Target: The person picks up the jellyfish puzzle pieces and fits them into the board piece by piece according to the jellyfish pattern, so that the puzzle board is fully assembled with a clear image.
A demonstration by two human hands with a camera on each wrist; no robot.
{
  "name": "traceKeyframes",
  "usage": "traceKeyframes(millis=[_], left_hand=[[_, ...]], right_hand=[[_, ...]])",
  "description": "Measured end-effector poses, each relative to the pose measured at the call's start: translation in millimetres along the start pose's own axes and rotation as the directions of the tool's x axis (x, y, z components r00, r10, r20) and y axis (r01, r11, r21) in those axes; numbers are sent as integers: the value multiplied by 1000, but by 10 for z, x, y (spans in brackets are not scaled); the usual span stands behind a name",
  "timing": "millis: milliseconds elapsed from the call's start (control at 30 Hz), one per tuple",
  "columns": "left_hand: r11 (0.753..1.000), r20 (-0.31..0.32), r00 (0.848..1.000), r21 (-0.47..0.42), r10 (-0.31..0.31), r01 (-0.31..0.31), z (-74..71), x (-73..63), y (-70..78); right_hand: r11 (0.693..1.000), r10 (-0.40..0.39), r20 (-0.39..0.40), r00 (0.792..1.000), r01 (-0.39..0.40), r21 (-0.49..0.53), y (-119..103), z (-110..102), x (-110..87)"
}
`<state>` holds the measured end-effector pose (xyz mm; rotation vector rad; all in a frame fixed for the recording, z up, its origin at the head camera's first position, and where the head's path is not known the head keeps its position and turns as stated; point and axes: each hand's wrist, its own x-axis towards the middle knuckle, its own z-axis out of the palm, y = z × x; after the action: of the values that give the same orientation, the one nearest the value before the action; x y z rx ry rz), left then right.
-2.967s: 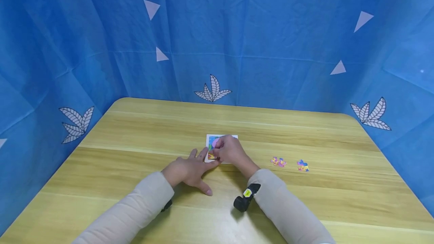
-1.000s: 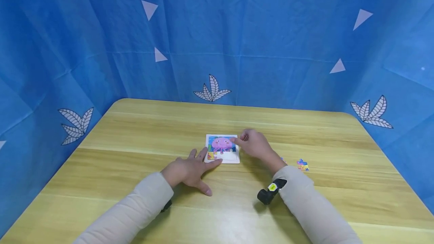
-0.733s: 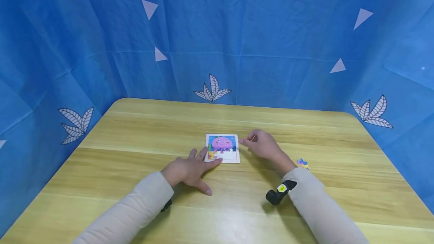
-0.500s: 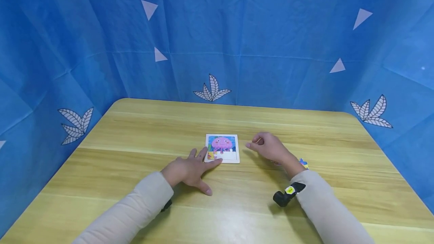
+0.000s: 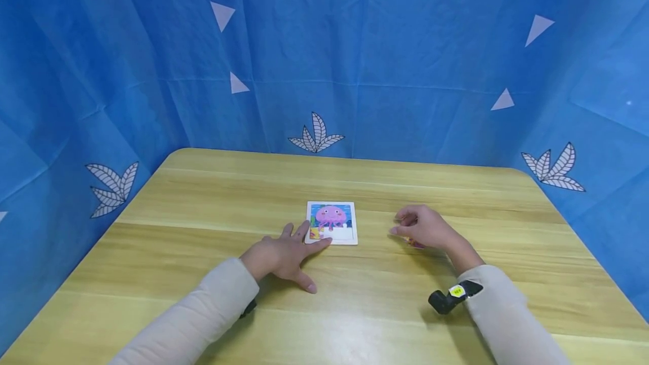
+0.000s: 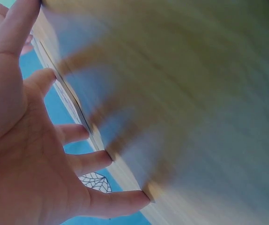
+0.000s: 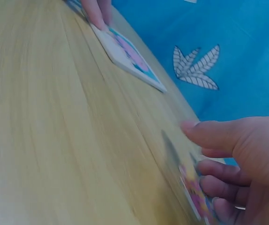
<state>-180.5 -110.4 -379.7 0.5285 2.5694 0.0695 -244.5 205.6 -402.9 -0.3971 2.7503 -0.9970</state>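
Note:
A white-rimmed jigsaw tray with a pink octopus picture lies mid-table; its lower right part shows bare white. My left hand is spread flat, its fingertips resting on the tray's left and front edge. To the right of the tray, my right hand hovers low with thumb and fingers loosely bent and apart, nothing visible between them. Just under it lie pink and yellow puzzle pieces, partly covered by the hand. In the right wrist view the pieces sit beside the curved fingers.
The wooden table has rounded back corners. A blue curtain with leaf and triangle prints hangs behind and at the sides. A small black camera sits on the right wrist, close above the table.
My right hand has left the tray and moved right to the loose pieces, which it now partly hides. The octopus picture has come into view. My left hand has stayed in place.

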Motion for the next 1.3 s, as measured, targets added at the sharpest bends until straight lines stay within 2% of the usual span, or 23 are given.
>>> traceKeyframes(millis=[300,567,767,1300], left_hand=[[1000,-3,1000,4,-2,2,7,13,-2],[1000,-8,1000,-4,0,-1,12,11,-4],[1000,-7,1000,0,0,0,16,16,-8],[1000,-3,1000,-4,6,-6,-1,4,-9]], right_hand=[[1000,-15,49,999,15,14,87,-109,-145],[999,-30,74,997,31,-20,163,-132,-195],[1000,-18,98,995,17,12,192,-140,-223],[993,-113,8,994,112,31,142,-10,-226]])
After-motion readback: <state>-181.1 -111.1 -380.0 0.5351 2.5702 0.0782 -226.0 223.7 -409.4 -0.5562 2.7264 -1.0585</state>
